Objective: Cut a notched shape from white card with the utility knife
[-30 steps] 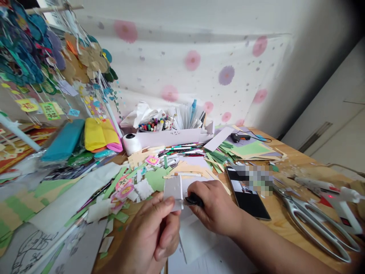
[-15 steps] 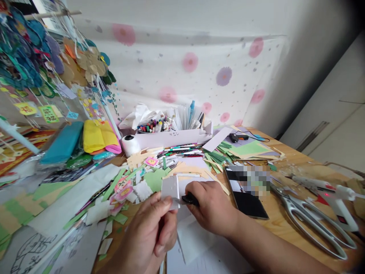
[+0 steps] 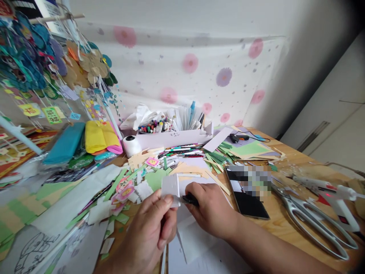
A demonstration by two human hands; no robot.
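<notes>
My left hand (image 3: 155, 220) pinches a small folded piece of white card (image 3: 170, 186) between thumb and fingers, holding it upright above the table. Closed around a black-handled craft knife (image 3: 190, 198), my right hand (image 3: 212, 207) is just to the right of the card. A greyish blade seems to meet the card's lower right edge, close to my left thumb; its tip is hard to make out. Below both hands lie white paper sheets (image 3: 196, 238). Behind the card is a green paper heart (image 3: 154, 178).
Silver scissors (image 3: 302, 217) and a white glue gun (image 3: 333, 194) lie at the right, beside a phone (image 3: 251, 203). Paper scraps (image 3: 122, 219) cover the left. At the back stand a pen box (image 3: 171, 139) and thread spool (image 3: 131, 146). Paper ornaments (image 3: 94, 68) hang upper left.
The view has shifted slightly. Both hands keep nearly the same pose, with the card and the craft knife still close together; the card's angle differs a little.
</notes>
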